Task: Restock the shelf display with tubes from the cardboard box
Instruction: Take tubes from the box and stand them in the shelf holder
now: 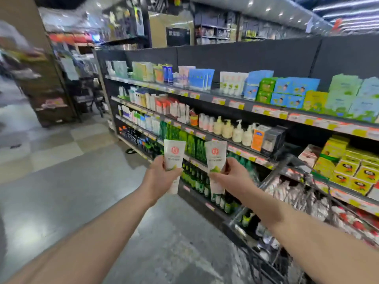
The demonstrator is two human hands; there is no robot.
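Each of my hands holds one white tube with a red round logo and green print, both upright with the crimped end up. My left hand (164, 175) grips the left tube (174, 153) around its lower half. My right hand (230, 175) grips the right tube (215, 155) the same way. Both are held out in front of the dark shelf display (244, 102), about level with its lower shelves. Similar white tubes (232, 83) stand on the top shelf. The cardboard box is not in view.
The shelf unit runs from centre to right, packed with bottles, pump dispensers (235, 131), green bottles (194, 146) and yellow boxes (348, 167). A wire shopping cart (297, 193) with goods stands at lower right against the shelves. Grey tiled aisle floor (71, 181) spreads to the left.
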